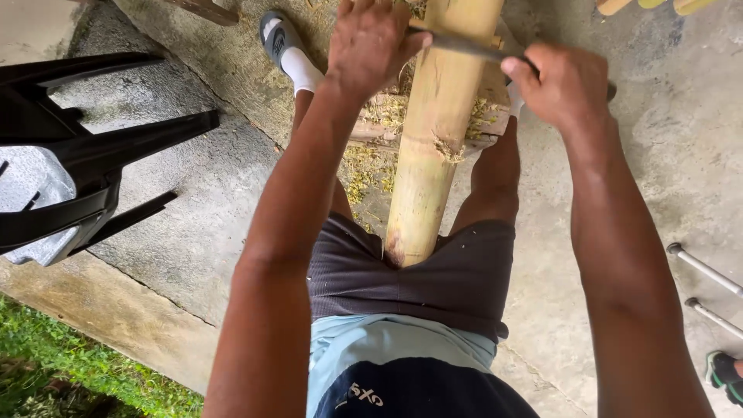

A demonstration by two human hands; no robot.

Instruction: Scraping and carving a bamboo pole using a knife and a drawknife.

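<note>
1. Between the person's knees, a thick bamboo pole [433,139] runs from the lap up and out past the top edge of the frame, its cut near end resting against the dark shorts [402,279].
2. Across the pole near the top lies a long dark blade [464,46], set crosswise on the bamboo.
3. At the blade's near-left end, the left hand [370,45] is closed over it, fingers curled down on the pole's left side.
4. On the other side, the right hand [561,81] is clenched around the blade's handle end, just right of the pole.
5. Under the pole sits a rough wooden block [379,116], with pale yellow shavings [364,166] strewn over it and on the concrete floor [619,193] beside it.
6. Left of the legs stands an overturned black plastic chair [85,162], well apart from the work; grass [62,364] borders the concrete at the lower left.
7. One foot in a white sock and grey sandal [282,42] rests on the floor left of the pole.
8. Two thin metal legs [704,267] enter at the right edge, and a green shoe [724,371] shows in the lower right corner; what they belong to is cut off.
9. Hidden parts: the pole's far end, the blade's middle edge against the bamboo, and the handle itself inside the right fist cannot be made out.
</note>
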